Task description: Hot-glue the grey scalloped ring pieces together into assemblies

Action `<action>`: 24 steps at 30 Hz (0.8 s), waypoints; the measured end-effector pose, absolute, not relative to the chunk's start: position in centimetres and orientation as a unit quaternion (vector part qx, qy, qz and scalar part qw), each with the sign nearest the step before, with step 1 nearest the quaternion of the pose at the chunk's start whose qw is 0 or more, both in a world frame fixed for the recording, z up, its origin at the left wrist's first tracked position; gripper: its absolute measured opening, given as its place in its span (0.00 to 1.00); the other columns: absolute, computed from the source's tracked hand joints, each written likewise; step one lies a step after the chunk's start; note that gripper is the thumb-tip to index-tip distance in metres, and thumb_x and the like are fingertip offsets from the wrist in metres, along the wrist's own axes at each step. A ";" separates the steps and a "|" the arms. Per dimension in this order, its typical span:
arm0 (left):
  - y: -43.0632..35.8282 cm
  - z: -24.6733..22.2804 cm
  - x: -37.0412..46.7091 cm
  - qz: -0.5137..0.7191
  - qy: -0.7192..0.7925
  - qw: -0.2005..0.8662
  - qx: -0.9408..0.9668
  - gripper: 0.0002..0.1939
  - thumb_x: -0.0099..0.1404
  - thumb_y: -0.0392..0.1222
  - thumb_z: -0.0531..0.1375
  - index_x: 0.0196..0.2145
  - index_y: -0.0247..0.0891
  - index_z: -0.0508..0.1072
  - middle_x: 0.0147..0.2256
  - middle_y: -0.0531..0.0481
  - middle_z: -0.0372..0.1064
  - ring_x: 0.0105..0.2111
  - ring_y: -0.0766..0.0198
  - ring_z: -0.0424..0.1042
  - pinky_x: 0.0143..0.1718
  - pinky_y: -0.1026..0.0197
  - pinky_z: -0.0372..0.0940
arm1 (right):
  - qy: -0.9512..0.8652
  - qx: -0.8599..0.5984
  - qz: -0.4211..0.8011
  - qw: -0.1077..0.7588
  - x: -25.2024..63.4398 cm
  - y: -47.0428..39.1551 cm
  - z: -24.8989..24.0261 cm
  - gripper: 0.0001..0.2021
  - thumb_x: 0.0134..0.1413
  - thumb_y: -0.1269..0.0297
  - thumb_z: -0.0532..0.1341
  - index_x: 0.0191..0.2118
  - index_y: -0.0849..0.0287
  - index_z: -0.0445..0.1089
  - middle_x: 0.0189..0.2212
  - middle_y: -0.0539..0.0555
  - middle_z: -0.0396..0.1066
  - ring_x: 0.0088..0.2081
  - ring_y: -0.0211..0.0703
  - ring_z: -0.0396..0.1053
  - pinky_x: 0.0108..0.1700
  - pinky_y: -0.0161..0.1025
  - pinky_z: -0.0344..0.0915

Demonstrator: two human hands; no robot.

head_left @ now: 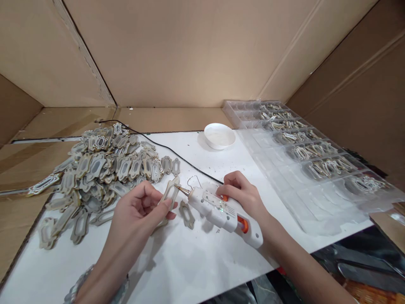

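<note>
Between the thumb and fingers of my left hand (144,209) is a small grey ornamental frame (171,192) with an open middle, held tilted up above the table. My right hand (242,192) grips a white glue gun (218,211) with orange parts, its fingers at the orange trigger. The gun's metal nozzle (182,190) points left and meets the upper edge of the frame, or comes very near it. Another grey frame (186,214) lies flat on the table just below the nozzle. A thin wire stand shows behind the gun.
A large heap of similar frames (95,169) covers the table's left side. A white dish (219,136) stands at the back. On the right lies a clear compartment box (278,185) holding several groups of small pieces. The gun's black cord (177,154) runs back left. Cardboard walls (177,55) surround the table.
</note>
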State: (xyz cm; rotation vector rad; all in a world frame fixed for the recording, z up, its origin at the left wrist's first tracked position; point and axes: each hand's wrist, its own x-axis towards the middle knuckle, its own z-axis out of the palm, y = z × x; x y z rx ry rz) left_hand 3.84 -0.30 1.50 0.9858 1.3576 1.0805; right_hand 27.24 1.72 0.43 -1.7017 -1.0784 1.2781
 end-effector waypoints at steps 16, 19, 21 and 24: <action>-0.5 2.0 4.1 0.458 0.585 0.508 0.436 0.16 0.53 0.46 0.70 0.24 0.39 0.65 0.18 0.58 0.68 0.20 0.68 0.73 0.22 0.72 0.66 | -0.417 -0.661 0.501 0.372 27.1 1.5 0.3 0.12 0.42 0.62 0.68 0.24 0.54 0.62 0.22 0.43 0.62 0.27 0.38 0.62 0.28 0.36 0.55; -0.5 2.1 4.2 0.453 0.592 0.503 0.436 0.16 0.54 0.47 0.70 0.24 0.39 0.66 0.19 0.58 0.68 0.21 0.67 0.73 0.23 0.71 0.66 | -0.421 -0.660 0.497 0.375 27.0 1.6 0.3 0.13 0.41 0.63 0.69 0.24 0.54 0.62 0.22 0.43 0.60 0.26 0.37 0.60 0.26 0.35 0.54; -0.5 2.2 4.3 0.453 0.595 0.502 0.434 0.16 0.53 0.47 0.70 0.24 0.39 0.66 0.19 0.58 0.67 0.21 0.66 0.73 0.24 0.69 0.67 | -0.425 -0.661 0.492 0.376 27.0 1.5 0.3 0.13 0.42 0.62 0.68 0.24 0.54 0.62 0.22 0.43 0.59 0.26 0.37 0.59 0.26 0.35 0.53; -0.5 2.4 4.4 0.453 0.598 0.496 0.438 0.17 0.53 0.47 0.70 0.24 0.40 0.66 0.19 0.57 0.67 0.21 0.65 0.73 0.24 0.68 0.67 | -0.440 -0.659 0.483 0.373 27.2 1.5 0.1 0.12 0.43 0.61 0.68 0.24 0.54 0.62 0.22 0.44 0.58 0.26 0.37 0.59 0.26 0.35 0.54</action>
